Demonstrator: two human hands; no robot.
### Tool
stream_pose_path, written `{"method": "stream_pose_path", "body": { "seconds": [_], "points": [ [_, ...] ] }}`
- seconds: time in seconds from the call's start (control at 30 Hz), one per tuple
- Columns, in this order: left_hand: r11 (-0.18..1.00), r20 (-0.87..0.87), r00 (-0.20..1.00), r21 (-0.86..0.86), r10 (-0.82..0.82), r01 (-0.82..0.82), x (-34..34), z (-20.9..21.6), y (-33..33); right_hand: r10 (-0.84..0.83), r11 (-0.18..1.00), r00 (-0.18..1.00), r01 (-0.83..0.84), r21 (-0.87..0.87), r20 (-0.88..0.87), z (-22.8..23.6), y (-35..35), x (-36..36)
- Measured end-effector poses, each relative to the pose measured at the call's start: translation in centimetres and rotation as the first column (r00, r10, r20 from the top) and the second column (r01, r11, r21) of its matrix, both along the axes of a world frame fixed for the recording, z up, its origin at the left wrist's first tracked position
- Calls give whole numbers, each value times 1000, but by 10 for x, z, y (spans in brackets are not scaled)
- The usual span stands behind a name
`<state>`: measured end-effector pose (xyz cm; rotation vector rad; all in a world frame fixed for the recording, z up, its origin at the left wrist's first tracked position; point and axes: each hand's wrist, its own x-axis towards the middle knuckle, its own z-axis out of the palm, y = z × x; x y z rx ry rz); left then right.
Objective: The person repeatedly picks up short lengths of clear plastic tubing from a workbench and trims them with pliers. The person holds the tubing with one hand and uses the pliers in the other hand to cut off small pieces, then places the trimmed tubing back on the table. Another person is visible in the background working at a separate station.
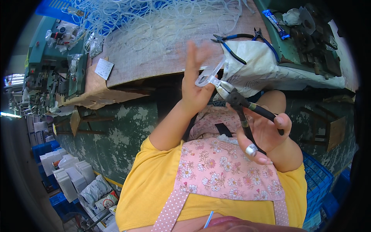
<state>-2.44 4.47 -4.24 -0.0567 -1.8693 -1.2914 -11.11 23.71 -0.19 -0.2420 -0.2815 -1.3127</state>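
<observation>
My left hand [194, 87] is raised in front of me, with the fingertips smeared by motion. A clear plastic piece [204, 78] with a rounded, looped end lies between its thumb and palm. In my right hand [266, 133] is a pair of pliers [239, 102] with black handles, the thumb on one handle and fingers around the other. White tape wraps that thumb. The silvery jaws point up and left and reach the plastic piece beside my left thumb. Whether they grip it, I cannot tell.
A tangled heap of clear plastic strands [127, 15] covers the table's [150, 58] far side. Two blue-handled cutters [234, 49] lie by a white sack [251, 63]. Green machines [75, 77] stand left, another [309, 42] right. A blue crate [317, 174] sits at lower right.
</observation>
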Motion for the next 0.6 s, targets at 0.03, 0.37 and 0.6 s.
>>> {"method": "stream_pose_path", "body": {
  "seconds": [0.03, 0.37, 0.6],
  "points": [
    [984, 15, 994, 142, -108, 105, 1, 2, 1, 3, 1000, 999, -1, -24, 52, 1, -1, 1],
    [459, -348, 935, 843, 70, 279, 14, 45, 1, -286, 613, -844, 203, -763, -455, 18, -12, 11],
    [498, -415, 909, 798, 45, 340, 19, 49, 3, -247, 662, -914, 83, -745, -321, 16, -7, 20]
  ]
}}
